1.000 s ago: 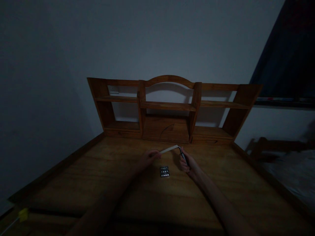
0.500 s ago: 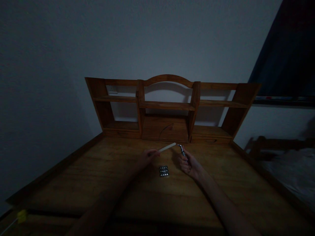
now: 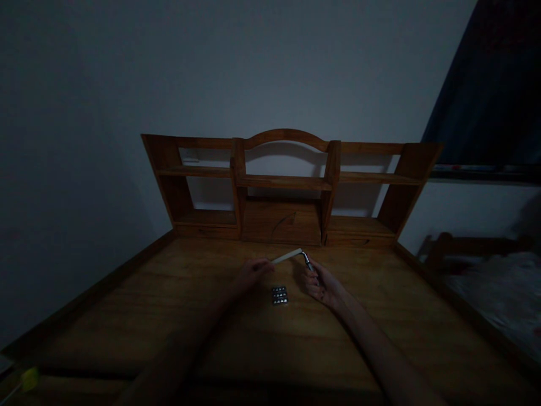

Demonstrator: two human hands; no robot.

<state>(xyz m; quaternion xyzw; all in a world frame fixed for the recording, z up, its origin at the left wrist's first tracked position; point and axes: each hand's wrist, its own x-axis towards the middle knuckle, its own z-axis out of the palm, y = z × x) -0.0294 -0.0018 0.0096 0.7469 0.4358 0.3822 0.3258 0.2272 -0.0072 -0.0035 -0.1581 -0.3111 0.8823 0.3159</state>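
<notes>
My left hand (image 3: 253,272) is closed on one end of a flat, pale stick (image 3: 287,256), which points up and to the right over the table. My right hand (image 3: 318,282) grips a slim, shiny metal tool (image 3: 308,263) with a bent tip; its exact kind is hard to make out in the dim light. That tip meets, or nearly meets, the stick's far end. Between and below the hands, on the tabletop, lies a small dark block (image 3: 279,295) bearing rows of bright, pale pieces.
The wooden table (image 3: 203,332) has a raised edge at each side. At its back stands a wooden shelf unit (image 3: 283,181) against the wall. Something yellow (image 3: 29,379) is at the lower left. Whitish cloth (image 3: 502,287) lies beyond the right edge.
The bent tool in my right hand has moved slightly left, closing the gap to the stick's end. The stick has turned a little in my left hand. The view has shifted slightly.
</notes>
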